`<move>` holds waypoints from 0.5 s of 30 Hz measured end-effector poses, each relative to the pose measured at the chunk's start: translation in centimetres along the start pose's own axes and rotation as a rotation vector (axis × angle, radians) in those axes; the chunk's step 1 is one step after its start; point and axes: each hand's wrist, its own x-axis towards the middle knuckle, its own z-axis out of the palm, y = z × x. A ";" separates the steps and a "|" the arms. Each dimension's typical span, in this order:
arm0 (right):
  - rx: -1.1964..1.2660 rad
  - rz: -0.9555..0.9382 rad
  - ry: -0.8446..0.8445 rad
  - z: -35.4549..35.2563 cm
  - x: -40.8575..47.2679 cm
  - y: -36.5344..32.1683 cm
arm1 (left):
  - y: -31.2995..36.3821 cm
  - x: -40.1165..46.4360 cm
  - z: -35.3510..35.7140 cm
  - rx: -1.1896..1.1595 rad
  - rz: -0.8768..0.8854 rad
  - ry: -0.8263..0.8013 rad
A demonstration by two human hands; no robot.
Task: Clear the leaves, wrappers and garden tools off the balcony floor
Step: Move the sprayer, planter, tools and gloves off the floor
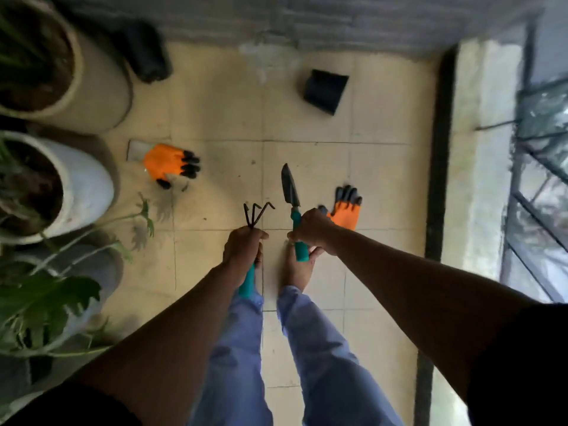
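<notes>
Rake (256, 214) in left hand (242, 250), fist closed round its teal handle, prongs up; right hand (310, 230) grips trowel (292, 204) likewise, blade up. Both tools held above tiled floor (307, 124); two orange gloves (170, 164) lie on it, one left by the pots (76, 192), one just right of the trowel

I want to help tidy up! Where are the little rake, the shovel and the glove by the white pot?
little rake (257, 214), head view, on its black prongs.
shovel (289, 187), head view, on its dark blade.
glove (161, 162), head view, on its orange palm.
</notes>
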 end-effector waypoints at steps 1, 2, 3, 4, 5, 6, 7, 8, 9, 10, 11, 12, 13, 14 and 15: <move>0.041 -0.008 -0.002 -0.7 -1.1 0.9 | 0.7 -0.8 0.7 0.061 0.031 0.005; 0.068 -0.022 0.011 -1.3 -2.2 2.0 | 1.2 -1.5 1.4 0.118 0.057 0.016; 0.089 -0.038 0.036 -1.7 -3.2 3.1 | 1.6 -2.0 2.0 0.166 0.079 0.026; 0.122 -0.049 0.069 -1.7 -4.1 4.3 | 1.8 -2.4 2.7 0.205 0.096 0.030; 0.174 -0.049 0.102 -1.6 -4.8 5.3 | 1.9 -2.7 3.3 0.242 0.111 0.030; 0.240 -0.042 0.130 -1.3 -5.5 6.5 | 1.7 -2.9 3.9 0.281 0.125 0.026; 0.302 -0.030 0.156 -0.8 -6.2 7.7 | 1.3 -3.1 4.6 0.325 0.141 0.015; 0.355 -0.015 0.180 -0.2 -6.7 8.9 | 0.9 -3.3 5.2 0.377 0.158 -0.001; 0.400 0.003 0.199 0.6 -7.3 10.1 | 0.4 -3.5 5.9 0.439 0.175 -0.016; 0.438 0.023 0.210 1.5 -7.9 11.3 | -0.1 -3.7 6.4 0.509 0.190 -0.026; 0.470 0.048 0.214 2.4 -8.6 12.5 | -0.7 -4.0 6.8 0.583 0.204 -0.033; 0.495 0.075 0.214 3.4 -9.4 13.8 | -1.2 -4.5 7.2 0.653 0.221 -0.041; 0.522 0.102 0.217 4.5 -10.2 15.1 | -1.6 -5.1 7.7 0.716 0.239 -0.058; 0.555 0.132 0.221 5.6 -11.0 16.3 | -2.1 -6.0 8.1 0.779 0.260 -0.082; 0.595 0.155 0.227 6.7 -11.9 17.4 | -2.6 -6.9 8.4 0.841 0.280 -0.110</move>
